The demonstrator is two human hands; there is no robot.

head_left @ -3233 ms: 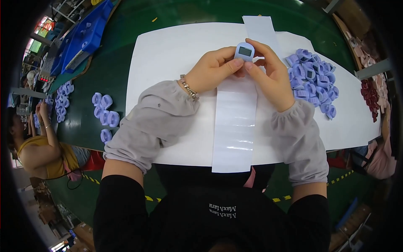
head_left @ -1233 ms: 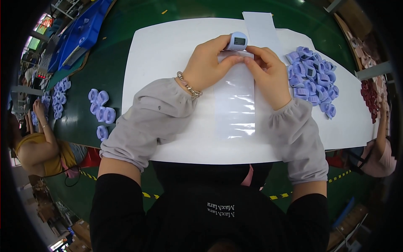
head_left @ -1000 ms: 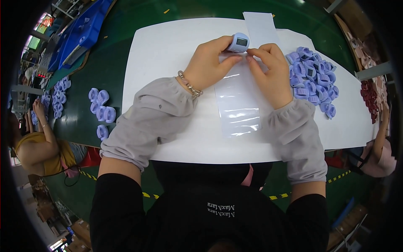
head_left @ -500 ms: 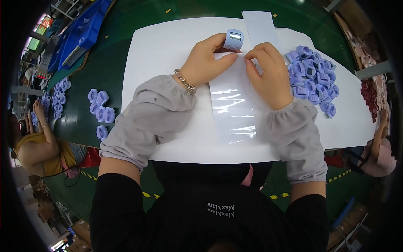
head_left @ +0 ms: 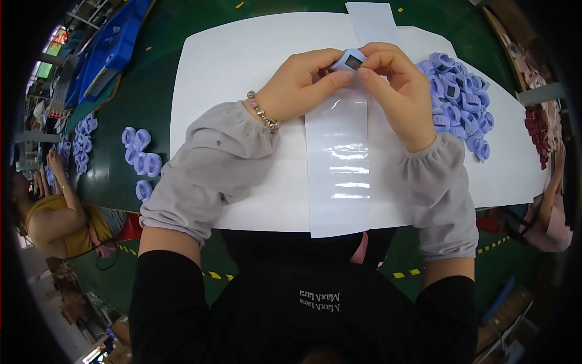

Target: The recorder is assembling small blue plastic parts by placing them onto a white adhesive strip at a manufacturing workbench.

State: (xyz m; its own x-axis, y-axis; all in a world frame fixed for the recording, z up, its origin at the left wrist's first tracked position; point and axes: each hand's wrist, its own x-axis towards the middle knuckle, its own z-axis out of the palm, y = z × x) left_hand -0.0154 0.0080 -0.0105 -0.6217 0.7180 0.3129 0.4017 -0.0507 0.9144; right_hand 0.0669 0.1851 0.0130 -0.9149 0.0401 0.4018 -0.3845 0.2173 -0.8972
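Observation:
A lavender digital watch (head_left: 351, 60) with a curled band and a dark screen is held up near the far middle of the white table cover. My left hand (head_left: 294, 85) is closed round its left side, thumb in front. At its right edge are the pinched thumb and fingertips of my right hand (head_left: 400, 91); whatever lies between them is too small to make out. Below both hands a white backing sheet with glossy clear film strips (head_left: 338, 212) lies lengthwise, its near end passing the cover's front edge. To the right of my right hand sits a pile of similar lavender watches (head_left: 462, 106).
A plain white card (head_left: 373, 23) lies at the far edge of the white cover (head_left: 236, 60). Several more watches (head_left: 142, 161) rest on the green table at left. Beyond them stands a blue bin (head_left: 124, 45). Other people sit at left (head_left: 51, 221) and right (head_left: 550, 224).
My right hand has left the film sheet's top and come to the watch. The sheet now lies nearer to me. The watch has tilted and come slightly nearer and right; its screen looks darker.

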